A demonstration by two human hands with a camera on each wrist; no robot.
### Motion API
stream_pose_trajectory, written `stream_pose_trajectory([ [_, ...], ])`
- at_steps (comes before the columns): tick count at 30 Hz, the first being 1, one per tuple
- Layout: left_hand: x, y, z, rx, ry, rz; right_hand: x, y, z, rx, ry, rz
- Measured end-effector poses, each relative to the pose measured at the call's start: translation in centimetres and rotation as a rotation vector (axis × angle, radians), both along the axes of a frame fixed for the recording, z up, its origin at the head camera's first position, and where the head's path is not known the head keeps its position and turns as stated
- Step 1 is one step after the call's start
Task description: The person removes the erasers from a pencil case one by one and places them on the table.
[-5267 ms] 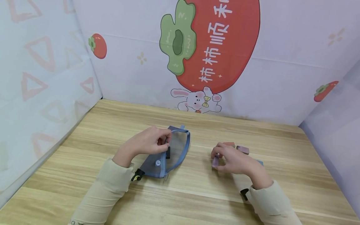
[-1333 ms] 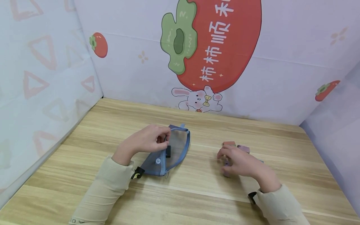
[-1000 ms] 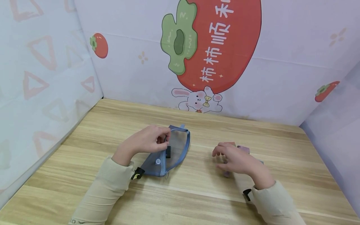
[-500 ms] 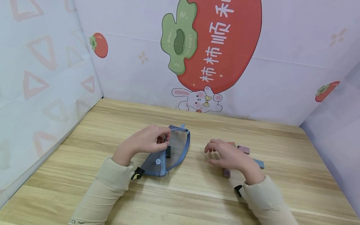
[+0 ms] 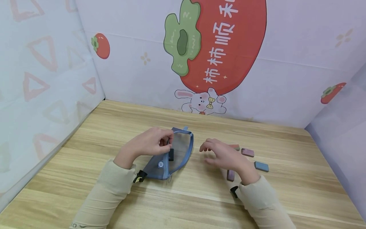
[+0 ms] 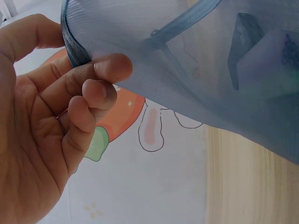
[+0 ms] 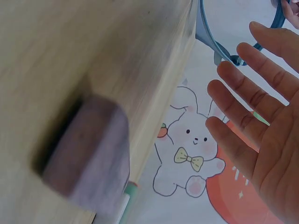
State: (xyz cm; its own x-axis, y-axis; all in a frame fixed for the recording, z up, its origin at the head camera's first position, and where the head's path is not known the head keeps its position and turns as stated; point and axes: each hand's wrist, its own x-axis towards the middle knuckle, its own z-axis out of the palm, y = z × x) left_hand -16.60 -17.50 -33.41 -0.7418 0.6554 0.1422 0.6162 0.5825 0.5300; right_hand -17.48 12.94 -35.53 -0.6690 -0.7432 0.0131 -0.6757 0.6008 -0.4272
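Note:
My left hand (image 5: 151, 144) pinches the zipped edge of a blue mesh pouch (image 5: 157, 170), holding its mouth open. A black block-shaped item (image 5: 171, 155) shows inside; in the left wrist view, dark and pale shapes are blurred through the mesh (image 6: 187, 79). My right hand (image 5: 221, 154) hovers between pouch and blocks, fingers apart and holding nothing, as the right wrist view confirms. Under its wrist lies a small purple block (image 5: 230, 175), bevelled and eraser-like. Farther right are a pinkish-purple block (image 5: 247, 152) and a blue one (image 5: 261, 166). A red-and-green block (image 5: 235, 147) is partly behind the hand.
The wood-grain table (image 5: 183, 203) meets a white printed back wall (image 5: 137, 73) and side walls left and right. A ring-shaped zip pull (image 5: 169, 179) hangs at the pouch's near corner. Black straps show at both cuffs.
My right hand held the purple block, set it down farther right and nearer me, let go, then moved left toward the pouch. The left hand keeps its hold on the pouch.

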Motion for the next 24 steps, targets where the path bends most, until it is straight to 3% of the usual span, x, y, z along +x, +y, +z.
stream_pose_trajectory([
  [6, 0.0, 0.1, 0.0, -0.007, 0.004, 0.000, -0.2, -1.0, -0.3, -0.021, 0.019, 0.027],
  [24, 0.0, 0.3, 0.0, -0.006, -0.026, -0.002, -0.5, -4.3, -0.6, -0.048, -0.044, 0.068],
])
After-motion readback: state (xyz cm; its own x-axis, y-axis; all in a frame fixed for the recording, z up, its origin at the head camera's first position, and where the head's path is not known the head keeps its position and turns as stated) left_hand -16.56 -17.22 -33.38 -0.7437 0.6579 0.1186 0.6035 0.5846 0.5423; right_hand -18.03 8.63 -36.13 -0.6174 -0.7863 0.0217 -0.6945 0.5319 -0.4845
